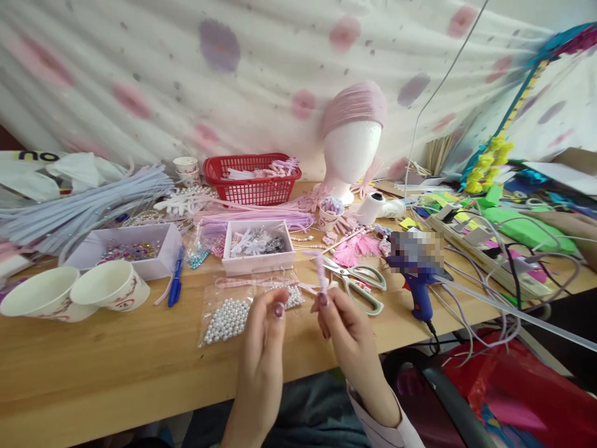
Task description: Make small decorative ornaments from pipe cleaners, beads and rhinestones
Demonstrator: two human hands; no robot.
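Between the thumb and fingers of my right hand [345, 326], a short piece of lavender pipe cleaner [321, 272] stands upright, its top end bent to the left. My left hand [263, 339] is a little to the left, apart from it, thumb laid against the curled fingers; whatever may be in them is hidden. A clear bag of white pearl beads [228, 320] lies just beyond my left hand. Scissors [361, 286] with grey-green handles lie open beyond my right hand. A blue hot glue gun [420, 289] rests farther right, its upper part blurred.
Two paper cups [112, 287], a blue pen [175, 280] and white boxes [259, 258] of small decorations stand left. Behind are a red basket [254, 190], pipe cleaner bundles [88, 202] and a foam head [352, 149]. Cables and a power strip [489, 261] crowd the right, near another person's arm [569, 230].
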